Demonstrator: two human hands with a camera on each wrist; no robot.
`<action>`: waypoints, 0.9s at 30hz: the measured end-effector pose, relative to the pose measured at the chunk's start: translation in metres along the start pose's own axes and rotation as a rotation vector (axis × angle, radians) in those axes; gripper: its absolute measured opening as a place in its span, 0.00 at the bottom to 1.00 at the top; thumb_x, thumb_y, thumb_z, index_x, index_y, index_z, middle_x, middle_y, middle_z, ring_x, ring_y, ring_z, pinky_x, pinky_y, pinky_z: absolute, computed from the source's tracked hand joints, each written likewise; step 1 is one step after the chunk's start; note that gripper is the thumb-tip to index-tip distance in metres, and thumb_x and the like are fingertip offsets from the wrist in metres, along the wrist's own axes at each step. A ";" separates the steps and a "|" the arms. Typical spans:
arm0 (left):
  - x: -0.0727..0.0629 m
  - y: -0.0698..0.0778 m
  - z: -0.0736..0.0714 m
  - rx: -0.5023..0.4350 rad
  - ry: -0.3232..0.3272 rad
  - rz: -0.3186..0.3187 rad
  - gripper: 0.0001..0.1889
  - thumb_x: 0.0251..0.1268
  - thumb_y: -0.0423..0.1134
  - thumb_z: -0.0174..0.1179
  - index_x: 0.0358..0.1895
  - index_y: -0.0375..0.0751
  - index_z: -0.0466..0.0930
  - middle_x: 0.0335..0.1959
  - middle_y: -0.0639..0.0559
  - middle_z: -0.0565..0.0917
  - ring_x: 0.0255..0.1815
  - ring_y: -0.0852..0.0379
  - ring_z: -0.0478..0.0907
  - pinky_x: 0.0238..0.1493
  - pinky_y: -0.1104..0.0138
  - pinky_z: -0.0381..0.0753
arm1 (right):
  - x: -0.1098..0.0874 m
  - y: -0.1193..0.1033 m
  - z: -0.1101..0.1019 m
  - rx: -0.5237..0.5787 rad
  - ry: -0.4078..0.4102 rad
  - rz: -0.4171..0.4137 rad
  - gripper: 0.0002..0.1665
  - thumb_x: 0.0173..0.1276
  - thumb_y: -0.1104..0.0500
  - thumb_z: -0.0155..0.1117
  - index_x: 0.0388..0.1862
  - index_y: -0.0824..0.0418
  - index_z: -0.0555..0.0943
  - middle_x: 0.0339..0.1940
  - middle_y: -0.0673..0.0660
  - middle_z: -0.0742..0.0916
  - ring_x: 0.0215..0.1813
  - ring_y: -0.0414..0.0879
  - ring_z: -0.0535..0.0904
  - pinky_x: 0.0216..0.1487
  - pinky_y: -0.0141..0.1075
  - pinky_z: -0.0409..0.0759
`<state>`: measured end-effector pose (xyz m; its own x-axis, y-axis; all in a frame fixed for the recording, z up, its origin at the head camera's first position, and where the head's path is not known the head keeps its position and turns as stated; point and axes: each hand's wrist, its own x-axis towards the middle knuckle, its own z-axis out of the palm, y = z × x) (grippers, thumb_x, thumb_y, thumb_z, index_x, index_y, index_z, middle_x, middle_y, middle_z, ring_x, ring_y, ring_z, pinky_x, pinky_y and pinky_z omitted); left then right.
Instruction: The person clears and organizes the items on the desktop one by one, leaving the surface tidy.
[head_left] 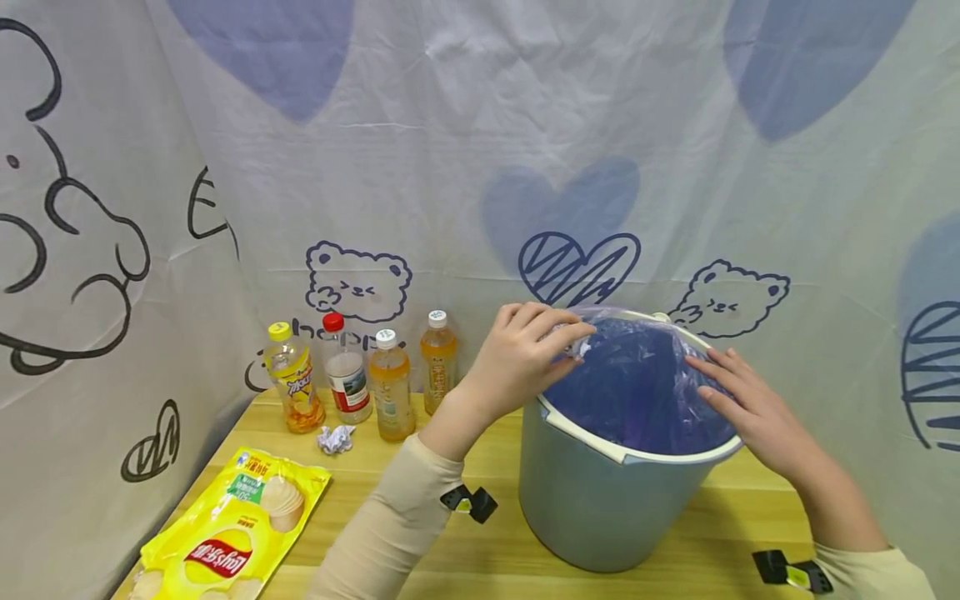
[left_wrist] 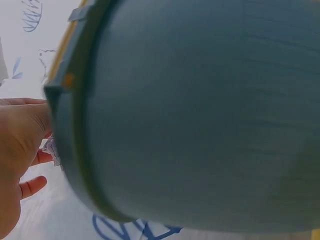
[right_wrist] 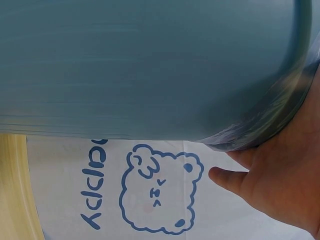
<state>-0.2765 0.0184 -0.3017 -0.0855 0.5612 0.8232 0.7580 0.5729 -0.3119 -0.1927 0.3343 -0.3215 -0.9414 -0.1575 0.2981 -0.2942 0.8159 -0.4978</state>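
My left hand (head_left: 521, 354) holds a crumpled piece of white paper (head_left: 581, 348) by the fingertips at the left rim of a grey-blue bin (head_left: 592, 492). In the left wrist view the paper (left_wrist: 51, 149) shows partly, behind the bin's edge. A thin see-through plastic bag (head_left: 637, 379) lines the bin and folds over part of its pale rim. On the right side, my right hand (head_left: 761, 417) rests on the lined rim, fingers extended over the edge. The right wrist view shows its thumb (right_wrist: 227, 179) outside the bin; the fingertips are hidden there.
Several drink bottles, among them a yellow-capped one (head_left: 296, 379) and a red-capped one (head_left: 348, 375), stand at the table's back left. Another crumpled paper (head_left: 335, 439) lies before them. A yellow Lay's chip bag (head_left: 232, 529) lies at the front left. A printed cloth (head_left: 450, 150) hangs behind.
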 end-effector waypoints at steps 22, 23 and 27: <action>0.008 0.013 0.008 -0.079 -0.251 -0.006 0.20 0.65 0.52 0.62 0.59 0.59 0.78 0.55 0.62 0.81 0.57 0.58 0.76 0.52 0.62 0.73 | -0.001 0.000 -0.001 -0.001 0.012 -0.008 0.30 0.77 0.50 0.46 0.74 0.59 0.64 0.77 0.72 0.57 0.79 0.70 0.37 0.65 0.77 0.39; 0.008 0.014 0.008 -0.079 -0.263 -0.006 0.20 0.65 0.52 0.62 0.60 0.59 0.78 0.55 0.62 0.81 0.57 0.59 0.76 0.52 0.62 0.73 | -0.001 0.000 -0.001 -0.003 0.011 -0.008 0.30 0.77 0.50 0.46 0.74 0.59 0.64 0.77 0.72 0.57 0.79 0.70 0.37 0.65 0.77 0.40; 0.008 0.015 0.007 -0.066 -0.323 -0.012 0.20 0.66 0.52 0.61 0.61 0.61 0.77 0.56 0.64 0.81 0.57 0.60 0.76 0.52 0.62 0.74 | -0.001 0.000 0.001 -0.005 0.007 -0.007 0.30 0.77 0.50 0.46 0.74 0.59 0.64 0.77 0.72 0.57 0.79 0.71 0.37 0.65 0.77 0.39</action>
<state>-0.2707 0.0359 -0.3028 -0.2872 0.7211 0.6304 0.7949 0.5467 -0.2632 -0.1923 0.3343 -0.3226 -0.9382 -0.1596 0.3071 -0.3000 0.8174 -0.4917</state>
